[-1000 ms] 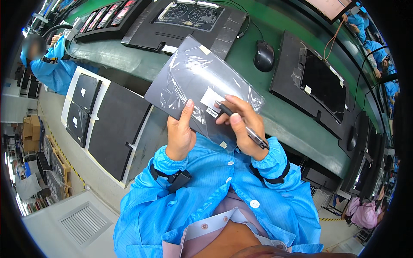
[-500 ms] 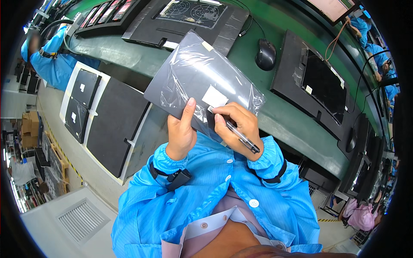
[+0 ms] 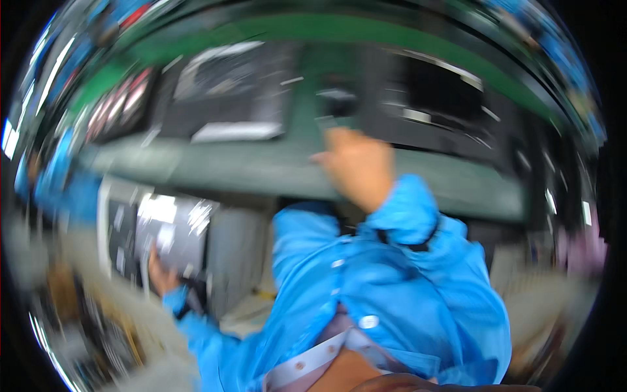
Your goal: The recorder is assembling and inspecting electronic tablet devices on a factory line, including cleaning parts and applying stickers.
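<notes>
Grey and glossy, the flat panel is over or on the white-edged tray, left hand holding its near edge. Setting-down appears in hand; release calls for level support. Right hand, blurred above the table: contents cannot be told.

Bagged panel is now moved from in front of chest to far left, over the white-edged board; contact is obscured by blur. Left hand is carried out with it, thumb over its near edge. Right hand is taken off the panel, now held over bench, just near-side of mouse. View is turned, heavily blurred.
</notes>
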Demonstrator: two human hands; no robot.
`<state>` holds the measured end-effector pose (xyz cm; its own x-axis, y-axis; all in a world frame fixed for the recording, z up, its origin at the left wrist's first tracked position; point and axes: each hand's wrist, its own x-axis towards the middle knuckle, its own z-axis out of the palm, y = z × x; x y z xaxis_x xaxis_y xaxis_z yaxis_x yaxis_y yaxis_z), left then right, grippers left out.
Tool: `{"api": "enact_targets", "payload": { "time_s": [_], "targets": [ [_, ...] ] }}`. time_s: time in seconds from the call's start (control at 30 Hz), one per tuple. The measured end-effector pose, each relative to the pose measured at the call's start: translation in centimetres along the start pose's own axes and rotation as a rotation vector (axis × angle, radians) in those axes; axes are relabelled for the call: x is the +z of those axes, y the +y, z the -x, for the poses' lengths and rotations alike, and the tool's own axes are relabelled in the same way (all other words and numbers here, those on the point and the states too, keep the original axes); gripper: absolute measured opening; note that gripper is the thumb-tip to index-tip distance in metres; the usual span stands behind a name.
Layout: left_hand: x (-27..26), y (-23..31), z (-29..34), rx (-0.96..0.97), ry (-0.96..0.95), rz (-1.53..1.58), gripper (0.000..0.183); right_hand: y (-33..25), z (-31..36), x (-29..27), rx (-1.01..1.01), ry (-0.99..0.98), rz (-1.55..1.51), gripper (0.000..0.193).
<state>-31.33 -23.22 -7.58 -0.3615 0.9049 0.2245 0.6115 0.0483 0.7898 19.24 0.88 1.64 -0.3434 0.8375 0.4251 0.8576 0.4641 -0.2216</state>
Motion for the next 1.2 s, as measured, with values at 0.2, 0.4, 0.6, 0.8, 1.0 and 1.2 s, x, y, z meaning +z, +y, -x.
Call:
{"api": "enact_targets", "payload": {
  "time_s": [0.2,0.4,0.6,0.8,1.0,1.2],
  "targets": [
    [-4.7,-8.7,-7.6,0.413,-0.237,-0.456,0.057,6.1,5.1,-7.8,0.006,0.306,-0.223,0.032],
    [-8.2,-9.8,-10.3,0.343,-0.418,-1.017,0.039,30.1,19.1,-22.8,0.758,0.303,0.828,0.066],
    [8.9,14.4,-10.0,-0.192,-0.609,-0.148,0.037,38.7,30.2,-24.9,1.167,0.051,0.791,0.085],
    [20.1,28.3,-10.0,0.182,-1.216,0.204,0.047,35.1,25.3,-26.4,0.463,0.331,1.006,0.02],
    [30.9,37.0,-7.8,0.061,-1.478,1.181,0.114,19.4,18.8,-25.8,-0.163,0.549,0.71,0.041],
    [26.3,33.3,-4.1,-0.219,-0.698,1.545,0.073,7.3,4.6,-13.4,-0.606,0.414,0.143,0.039]
  ]
}}
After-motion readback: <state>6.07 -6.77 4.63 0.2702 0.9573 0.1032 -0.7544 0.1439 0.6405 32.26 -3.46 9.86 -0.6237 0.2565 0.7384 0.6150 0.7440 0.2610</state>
